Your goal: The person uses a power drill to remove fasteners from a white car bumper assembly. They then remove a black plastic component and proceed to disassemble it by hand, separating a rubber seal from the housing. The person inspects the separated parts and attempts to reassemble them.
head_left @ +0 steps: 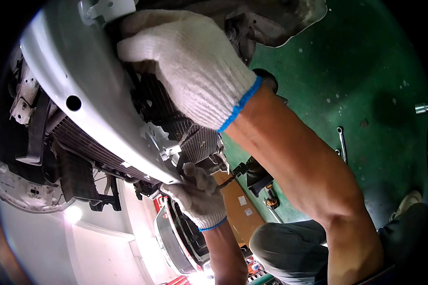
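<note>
"Where's the long, curved, white metal panel (107,109)?"

"Left of my white-gloved right hand (185,66), slanting down to my left hand (197,202), nearest its lower tip. Both curl; I can't tell their grip."

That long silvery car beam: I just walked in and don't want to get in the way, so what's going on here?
A person is working at the long, curved, silvery car beam. The right hand, in white knit with a blue cuff, is beside its upper part; the left hand, gloved alike, is at its lower end. How firmly either grips is hidden. A dark, finned radiator shows alongside the beam, and a slim metal wrench lies on the green floor.
</note>
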